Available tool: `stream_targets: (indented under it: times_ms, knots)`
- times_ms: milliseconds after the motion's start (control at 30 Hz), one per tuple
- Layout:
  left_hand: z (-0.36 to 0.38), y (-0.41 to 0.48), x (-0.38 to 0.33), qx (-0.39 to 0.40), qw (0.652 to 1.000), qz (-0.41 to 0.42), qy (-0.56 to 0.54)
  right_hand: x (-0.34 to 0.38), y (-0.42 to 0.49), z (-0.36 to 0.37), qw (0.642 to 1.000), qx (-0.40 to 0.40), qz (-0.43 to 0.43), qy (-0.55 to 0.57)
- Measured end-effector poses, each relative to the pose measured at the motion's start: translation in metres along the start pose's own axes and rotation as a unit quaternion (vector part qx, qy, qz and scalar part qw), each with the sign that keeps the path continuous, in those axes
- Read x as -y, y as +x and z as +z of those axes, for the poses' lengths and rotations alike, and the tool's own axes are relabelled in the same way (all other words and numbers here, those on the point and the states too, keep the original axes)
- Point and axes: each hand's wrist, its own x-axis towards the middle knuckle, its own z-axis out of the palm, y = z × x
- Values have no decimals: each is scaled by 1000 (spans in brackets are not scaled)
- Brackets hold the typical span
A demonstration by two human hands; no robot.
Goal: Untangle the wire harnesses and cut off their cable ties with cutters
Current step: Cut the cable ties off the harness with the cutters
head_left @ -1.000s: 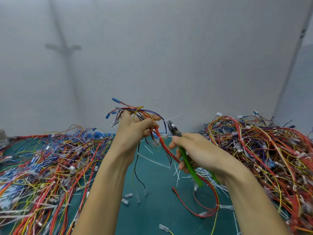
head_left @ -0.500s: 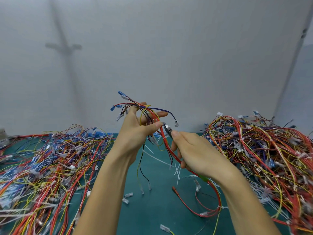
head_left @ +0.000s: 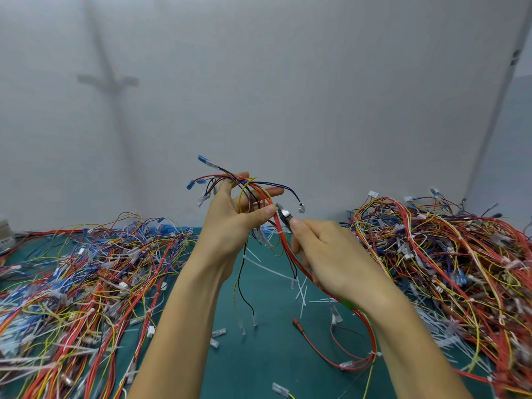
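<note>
Cutters [head_left: 283, 213] now meet harness [head_left: 285, 246] beside thumb [head_left: 263, 212] of left hand [head_left: 230, 226]

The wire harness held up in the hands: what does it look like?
The wire harness is a loose bundle of red, yellow, black and blue wires ending in blue terminals and white connectors. The left hand grips it raised above the green table; the cutters in the right hand reach it beside the left thumb. Ends dangle; its red loop rests on the table.
</note>
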Motion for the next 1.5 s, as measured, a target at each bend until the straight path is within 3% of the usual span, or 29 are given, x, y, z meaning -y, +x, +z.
stream_targets:
  times_ms: [267,433,633,867,967,1067,1167,1233,1300,1367,1400,1500]
  knots:
    - [-6,-1,-4,-16,999,-37,25,-3,3,2,999,7,12,49]
    - [-12,-1,-7,-37,997,-59,27,-3,3,0,993,-64,5,99]
    - [0,-4,-10,-5,997,-81,-5,-7,5,8,992,-39,0,123]
    - [-16,-7,-14,40,989,-138,-24,-12,10,4,971,-115,30,210]
    - [-21,-7,-15,-10,988,-144,58,-12,9,1,962,-125,27,242]
    - [-18,-6,-11,-112,971,-112,178,-11,9,4,962,-130,20,241]
    - [-16,-5,-7,-201,895,-22,398,-11,9,7,960,-139,23,242]
    - [-13,-6,-9,-229,850,46,472,-11,9,7,956,-150,24,250]
    - [-18,-4,-10,-202,861,37,465,-11,10,3,948,-167,27,269]
    - [-24,-3,-10,-95,914,-76,386,-11,10,-2,936,-182,31,300]
    - [-27,-4,-9,-17,921,-138,363,-12,10,-5,930,-188,33,314]
    - [-32,-8,-4,150,893,-218,364,-13,9,-11,918,-196,34,343]
